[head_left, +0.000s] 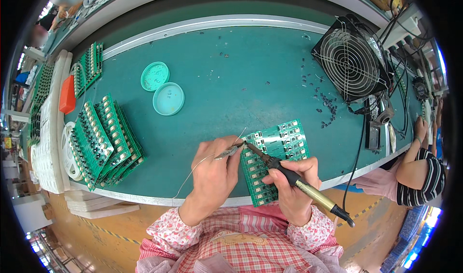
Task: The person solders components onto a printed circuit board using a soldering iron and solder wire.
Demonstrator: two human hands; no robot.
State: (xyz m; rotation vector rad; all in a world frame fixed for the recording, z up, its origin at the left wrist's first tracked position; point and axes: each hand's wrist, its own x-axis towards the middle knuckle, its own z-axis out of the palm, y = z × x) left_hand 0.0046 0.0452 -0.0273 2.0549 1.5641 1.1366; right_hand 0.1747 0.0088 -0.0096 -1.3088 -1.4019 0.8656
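Observation:
A green circuit board (293, 147) with rows of pale components lies on the bench in front of me, its near end close to the bench edge. My right hand (296, 191) grips a soldering iron (311, 191) like a pen, its tip on or just above the board's upper left corner. Pinched in my left hand (212, 174) are metal tweezers (228, 152), pointing at that same corner. A thin wire (189, 175), which looks like solder, runs through the left fingers too. What sits between the tweezer tips is too small to make out.
Stacked circuit boards (113, 138) stand at the left, near an orange box (67, 94). Two round turquoise dishes (169, 99) lie farther back. A black fan (349, 56) with wire guard and cables occupies the far right, beside scattered black parts (329, 110). Another person's arm (414, 169) rests at the right.

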